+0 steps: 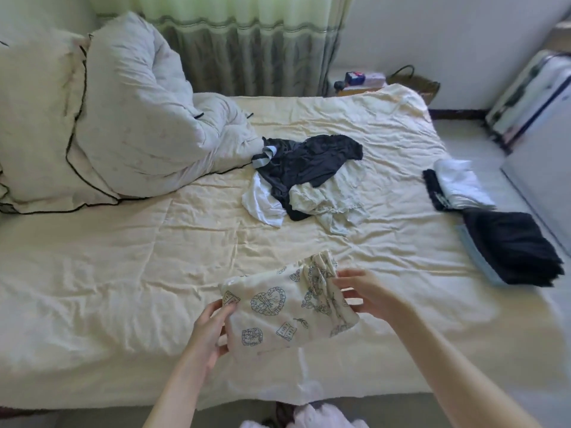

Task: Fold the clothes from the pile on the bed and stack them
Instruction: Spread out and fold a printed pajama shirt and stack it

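Note:
A folded cream garment (pixel 287 310) with blue printed drawings is held just above the near part of the bed (pixel 123 273). My left hand (pixel 213 329) grips its left edge, thumb on top. My right hand (pixel 367 293) holds its right, gathered end, fingers curled around the fabric. A loose pile (pixel 309 177) lies mid-bed: a dark navy garment, a white one and a pale green one. At the bed's right edge sit two folded stacks, one white on black (pixel 457 186) and one black on light blue (pixel 513 248).
A bunched white duvet (pixel 139 112) and a pillow (pixel 34 118) fill the bed's left end. Green curtains (pixel 247 44) hang behind. A woven basket (pixel 414 81) and small boxes stand past the far edge. A white suitcase (pixel 531 91) stands at the right.

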The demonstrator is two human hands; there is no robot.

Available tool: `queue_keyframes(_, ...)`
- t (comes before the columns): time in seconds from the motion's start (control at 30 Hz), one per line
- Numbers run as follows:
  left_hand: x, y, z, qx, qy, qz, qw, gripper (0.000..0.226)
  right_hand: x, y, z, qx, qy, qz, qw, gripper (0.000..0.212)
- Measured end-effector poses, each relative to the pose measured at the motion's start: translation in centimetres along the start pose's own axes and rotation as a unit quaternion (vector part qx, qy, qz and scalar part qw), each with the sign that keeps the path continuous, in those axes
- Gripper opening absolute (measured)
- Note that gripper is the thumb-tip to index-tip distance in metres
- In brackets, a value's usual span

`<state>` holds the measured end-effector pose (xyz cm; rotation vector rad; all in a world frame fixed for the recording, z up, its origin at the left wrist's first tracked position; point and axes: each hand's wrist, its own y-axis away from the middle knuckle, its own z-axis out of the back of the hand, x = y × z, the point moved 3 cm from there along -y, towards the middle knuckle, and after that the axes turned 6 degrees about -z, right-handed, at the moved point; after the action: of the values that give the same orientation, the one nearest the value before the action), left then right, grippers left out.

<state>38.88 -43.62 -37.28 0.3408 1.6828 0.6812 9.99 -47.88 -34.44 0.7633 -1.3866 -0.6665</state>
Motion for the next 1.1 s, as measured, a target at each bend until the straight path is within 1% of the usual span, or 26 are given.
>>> queue_keyframes(0.13,1.1,0.2,-2.7,0.079,-0.052,-0.003,0.996,0.026,-4.6,3.1,2.4,-0.069,-0.06,-0.007,0.996,0.012)
queue_keyframes(0.23,2.7,1.0,-4.5,0.115,-0.087,0.008,0.989,0.023,-8.4,5.4,3.9,-0.089,-0.095,-0.03,0.991,0.017)
queue_keyframes(0.33,3.9,1.8,-6.5,0.155,-0.113,0.021,0.981,0.022,-11.9,7.5,5.6,-0.115,-0.144,-0.032,0.982,0.019)
queue_keyframes(0.47,4.7,2.3,-11.1,0.2,-0.16,0.022,0.967,0.02,-15.5,9.7,8.7,-0.15,-0.205,-0.025,0.967,0.018)
queue_keyframes(0.63,5.1,2.0,-17.9,0.243,-0.212,0.014,0.946,0.017,-17.9,10.4,13.6,-0.174,-0.278,-0.021,0.945,0.017)
queue_keyframes(0.8,4.7,0.6,-25.6,0.25,-0.253,0.006,0.935,0.013,-17.8,8.7,20.0,-0.157,-0.293,-0.03,0.943,0.016)
queue_keyframes(0.87,4.6,-0.7,-30.4,0.246,-0.266,-0.003,0.932,0.009,-16.7,7.1,24.4,-0.14,-0.287,-0.037,0.947,0.014)
queue_keyframes(0.93,4.0,-2.0,-35.1,0.239,-0.274,-0.019,0.931,0.008,-15.3,5.1,28.9,-0.131,-0.282,-0.038,0.95,0.008)
queue_keyframes(0.97,3.9,-3.1,-38.5,0.233,-0.276,-0.034,0.932,0.009,-14.2,3.6,32.2,-0.123,-0.279,-0.035,0.952,0.005)
queue_keyframes(1.03,3.5,-4.8,-44.6,0.208,-0.267,-0.051,0.94,0.012,-11.8,1.1,38.2,-0.107,-0.27,-0.023,0.957,0.005)
queue_keyframes(1.1,2.9,-5.5,-49.5,0.198,-0.269,-0.057,0.941,0.014,-10.2,-0.3,42.5,-0.103,-0.274,-0.033,0.956,0.007)
